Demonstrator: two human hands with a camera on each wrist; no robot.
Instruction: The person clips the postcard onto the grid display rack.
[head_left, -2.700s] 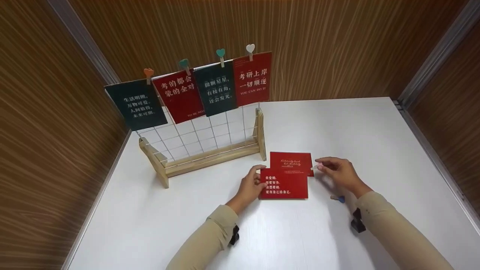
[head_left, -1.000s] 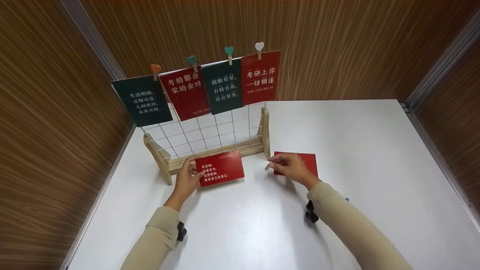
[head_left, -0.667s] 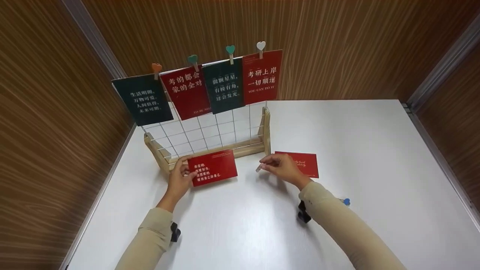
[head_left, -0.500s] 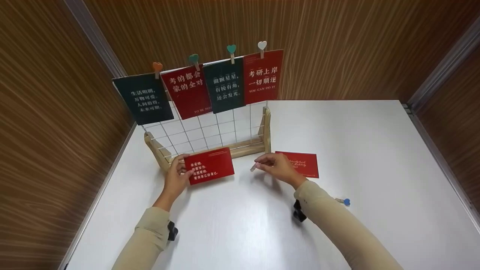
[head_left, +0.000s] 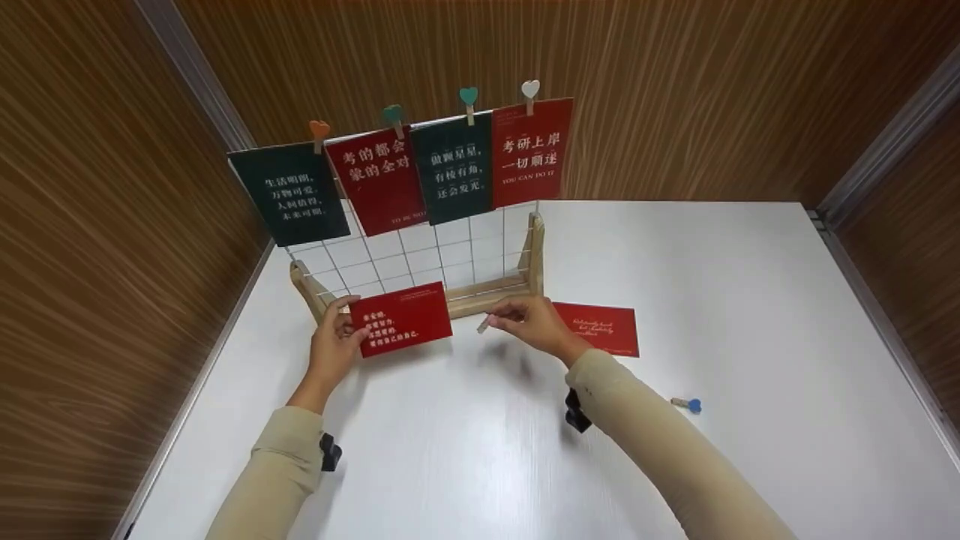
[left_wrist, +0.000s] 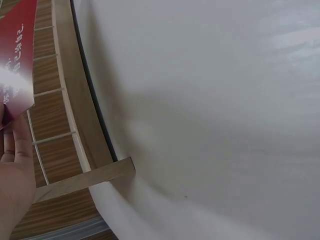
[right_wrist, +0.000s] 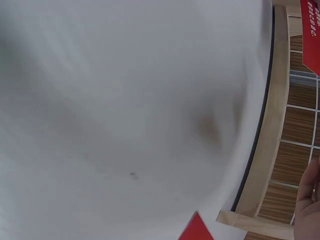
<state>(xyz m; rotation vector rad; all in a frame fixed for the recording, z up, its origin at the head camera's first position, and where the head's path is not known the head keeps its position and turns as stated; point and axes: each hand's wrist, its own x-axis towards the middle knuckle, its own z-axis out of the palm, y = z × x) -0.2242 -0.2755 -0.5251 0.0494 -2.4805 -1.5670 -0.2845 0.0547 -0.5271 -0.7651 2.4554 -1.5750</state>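
My left hand (head_left: 331,352) pinches the left edge of a red card (head_left: 405,319) with white writing, tilted up in front of the rack's lower left part. In the left wrist view that card (left_wrist: 17,60) shows at the upper left, fingers behind its edge. My right hand (head_left: 532,324) pinches a small clothespin (head_left: 483,325) between thumb and fingertips, to the right of the held card and apart from it; the fingers hide its other end. In the right wrist view only a bit of the right hand (right_wrist: 308,200) shows at the edge.
A wire grid rack on a wooden base (head_left: 491,294) stands behind the hands. Two green and two red cards hang along its top under heart clothespins. A second red card (head_left: 611,330) lies on the table, partly behind the right hand. A blue heart clothespin (head_left: 688,406) lies at the right.
The left hand has lifted the red card off the other one and carried it left to the rack. My right hand has followed leftward over the table with the clothespin.
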